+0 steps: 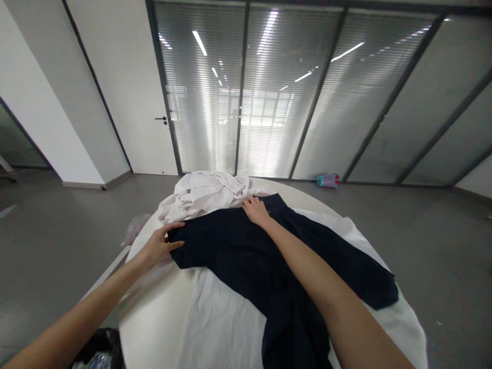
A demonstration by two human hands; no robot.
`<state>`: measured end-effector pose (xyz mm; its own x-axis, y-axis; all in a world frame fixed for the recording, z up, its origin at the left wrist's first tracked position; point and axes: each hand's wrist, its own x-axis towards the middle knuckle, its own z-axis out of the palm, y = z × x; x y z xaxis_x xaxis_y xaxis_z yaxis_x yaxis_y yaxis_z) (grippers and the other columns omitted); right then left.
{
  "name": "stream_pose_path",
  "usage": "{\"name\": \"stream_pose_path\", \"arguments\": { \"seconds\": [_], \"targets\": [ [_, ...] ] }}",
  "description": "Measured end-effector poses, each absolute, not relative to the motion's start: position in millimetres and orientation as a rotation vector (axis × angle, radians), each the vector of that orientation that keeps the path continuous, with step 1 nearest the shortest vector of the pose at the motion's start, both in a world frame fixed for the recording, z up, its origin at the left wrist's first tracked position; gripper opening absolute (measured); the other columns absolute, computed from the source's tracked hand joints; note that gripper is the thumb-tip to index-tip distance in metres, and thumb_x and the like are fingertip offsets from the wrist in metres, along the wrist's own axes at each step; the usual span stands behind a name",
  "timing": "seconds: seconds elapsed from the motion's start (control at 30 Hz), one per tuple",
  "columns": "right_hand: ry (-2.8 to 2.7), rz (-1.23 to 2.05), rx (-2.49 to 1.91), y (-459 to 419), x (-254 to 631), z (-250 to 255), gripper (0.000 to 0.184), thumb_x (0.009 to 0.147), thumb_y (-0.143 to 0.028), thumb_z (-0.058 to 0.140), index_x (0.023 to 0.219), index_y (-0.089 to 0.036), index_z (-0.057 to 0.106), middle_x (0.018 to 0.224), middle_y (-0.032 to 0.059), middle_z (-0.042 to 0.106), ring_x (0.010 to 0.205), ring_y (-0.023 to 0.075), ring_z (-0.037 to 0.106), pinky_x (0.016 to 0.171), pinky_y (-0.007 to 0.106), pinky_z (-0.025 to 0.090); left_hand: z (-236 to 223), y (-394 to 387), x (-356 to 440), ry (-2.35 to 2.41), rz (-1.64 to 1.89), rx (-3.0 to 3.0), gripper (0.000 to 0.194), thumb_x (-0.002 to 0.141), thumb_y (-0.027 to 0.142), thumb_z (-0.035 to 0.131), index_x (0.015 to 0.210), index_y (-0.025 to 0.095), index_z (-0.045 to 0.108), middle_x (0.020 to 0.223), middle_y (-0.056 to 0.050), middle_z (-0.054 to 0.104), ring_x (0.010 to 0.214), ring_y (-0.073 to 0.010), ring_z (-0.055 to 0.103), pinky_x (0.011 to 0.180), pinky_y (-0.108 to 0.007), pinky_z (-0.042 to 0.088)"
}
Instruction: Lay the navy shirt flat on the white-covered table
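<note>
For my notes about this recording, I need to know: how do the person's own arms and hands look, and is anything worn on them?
The bare left forearm and bare right forearm show no sleeve in this view. The slender left hand and slender right hand wear no gloves, and no watch, bracelet or ring can be seen on either.

Both forearms (307, 266) are bare and slender, ending in long fingers (172, 226).

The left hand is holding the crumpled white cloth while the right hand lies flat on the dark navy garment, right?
No: the head view shows the left hand on the edge of the dark navy garment, not the crumpled white cloth. The right hand lies flat on that garment, as you said.
</note>
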<state>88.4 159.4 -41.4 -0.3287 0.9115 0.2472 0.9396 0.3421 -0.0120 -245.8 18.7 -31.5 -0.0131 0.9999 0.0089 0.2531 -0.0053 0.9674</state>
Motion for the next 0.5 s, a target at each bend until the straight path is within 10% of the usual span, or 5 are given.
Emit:
{"name": "stream_pose_path", "arguments": {
  "seconds": [0.2,0.5],
  "targets": [
    [-2.203,0.082,-1.676,165,147,-2,0.029,0.101,-0.029,0.043,0.118,-0.019,0.063,0.121,0.0093,0.064,0.112,0.0183,0.058,0.097,0.028,0.042,-39,30,-257,1.535,1.000,1.658,0.071,0.052,0.057,0.082,0.112,0.021,0.072,0.123,-0.011,0.065,0.116,-0.0343,0.058,0.099,-0.048,0.047],
    [-1.873,0.198,-2.325,134,273,-18,0.031,0.093,-0.039,0.057,0.094,-0.012,0.073,0.105,0.0186,0.072,0.100,0.0282,0.066,0.084,0.034,0.048,-11,32,-163,1.352,0.926,2.523,0.034,0.091,0.045,0.057,0.111,0.023,0.072,0.133,-0.011,0.053,0.126,-0.0301,0.050,0.110,-0.050,0.039]
  ]
}}
